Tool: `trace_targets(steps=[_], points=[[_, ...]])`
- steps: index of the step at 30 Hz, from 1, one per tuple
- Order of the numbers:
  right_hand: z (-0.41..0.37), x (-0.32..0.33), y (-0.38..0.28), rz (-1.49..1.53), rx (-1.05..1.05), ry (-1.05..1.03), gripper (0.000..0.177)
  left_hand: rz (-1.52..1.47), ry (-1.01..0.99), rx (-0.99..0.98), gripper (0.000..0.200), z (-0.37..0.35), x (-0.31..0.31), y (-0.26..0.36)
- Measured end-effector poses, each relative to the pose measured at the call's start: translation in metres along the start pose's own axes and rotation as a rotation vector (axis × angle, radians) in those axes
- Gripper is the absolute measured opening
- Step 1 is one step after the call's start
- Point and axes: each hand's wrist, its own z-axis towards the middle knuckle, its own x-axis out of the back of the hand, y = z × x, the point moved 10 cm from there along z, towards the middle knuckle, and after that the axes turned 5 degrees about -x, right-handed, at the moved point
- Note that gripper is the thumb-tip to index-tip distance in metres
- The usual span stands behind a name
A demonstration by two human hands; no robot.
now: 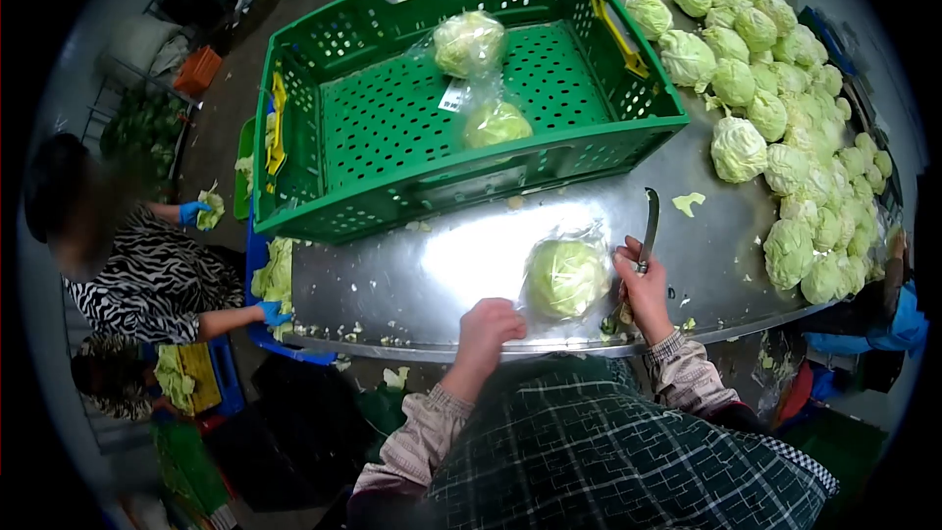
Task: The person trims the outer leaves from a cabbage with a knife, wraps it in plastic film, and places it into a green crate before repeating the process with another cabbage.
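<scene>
A pale green cabbage (566, 278) in a clear plastic bag (593, 235) lies on the metal table in front of me. My left hand (488, 334) is closed, its curled fingertips pinching the left edge of that bag. On the other side, my right hand (645, 290) is wrapped round a knife (652, 219), its curved blade pointing away from me. The right thumb and forefinger are close to the bagged cabbage.
Beyond the cabbage stands a green crate (471, 175) holding two bagged cabbages (469, 43). Many loose cabbages (785, 169) are heaped on the right of the metal table (702, 255). A person (147, 275) with blue gloves handles leaves at the left.
</scene>
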Motion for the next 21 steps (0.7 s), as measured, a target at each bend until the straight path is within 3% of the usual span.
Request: trace_targets(steps=[2,3,5,8,9,13,17,21], points=[[-0.001,-0.004,-0.03,-0.08,0.052,-0.052,0.058,0.118,-0.064,-0.255,0.024,0.011,0.011,0.003],[0.005,-0.013,-0.045,-0.221,0.191,-0.057,0.061,0.017,-0.018,-0.197,0.026,0.01,0.012,0.006],[0.009,-0.033,-0.052,-0.245,0.135,-0.171,0.053,-0.189,0.055,-0.052,0.038,0.006,0.01,0.003],[0.011,-0.039,-0.047,-0.257,0.123,-0.209,0.042,0.15,-0.057,0.076,0.037,-0.016,-0.016,0.009],[0.012,-0.037,-0.047,-0.248,0.141,-0.192,0.039,0.235,-0.115,0.034,0.05,-0.019,-0.02,0.006],[0.011,-0.026,-0.036,0.134,-0.061,-0.208,0.035,0.204,-0.082,-0.12,0.057,-0.014,-0.01,0.012],[0.014,-0.017,-0.042,0.206,-0.094,-0.148,0.033,0.086,-0.089,-0.221,0.055,-0.023,-0.009,0.026],[0.015,-0.02,-0.043,0.21,-0.084,-0.166,0.032,-0.016,0.038,-0.221,0.051,-0.011,0.01,0.03]])
